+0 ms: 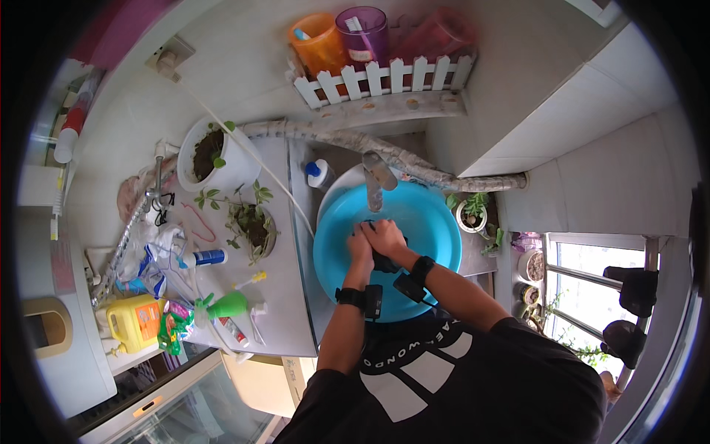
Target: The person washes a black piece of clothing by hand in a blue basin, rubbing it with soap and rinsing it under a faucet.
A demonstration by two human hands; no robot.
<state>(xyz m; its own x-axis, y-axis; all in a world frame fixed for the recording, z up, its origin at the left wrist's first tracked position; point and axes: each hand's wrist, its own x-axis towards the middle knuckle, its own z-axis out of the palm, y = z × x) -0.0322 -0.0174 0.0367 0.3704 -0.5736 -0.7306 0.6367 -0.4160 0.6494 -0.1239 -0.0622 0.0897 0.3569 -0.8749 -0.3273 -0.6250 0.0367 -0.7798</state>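
Observation:
Both hands are together over a large light-blue plastic basin (438, 244) beneath a metal faucet (374, 194). My left hand (360, 250) and my right hand (385, 237) press close around a bunched black cloth (386, 262). Dark fabric shows below the palms and between the fingers; the rest of it is hidden by the hands. Each wrist wears a black strap with a small box, the left device (373, 301) and the right device (410, 286) hanging near the basin's front side.
Left of the basin, a counter (283, 299) holds potted plants, a green spray bottle (228, 305) and a yellow jug (133, 323). A white bottle with a blue cap (319, 173) stands behind the basin's left rim. A wrapped pipe (344, 139) crosses behind. On the right sits a small potted plant (471, 215).

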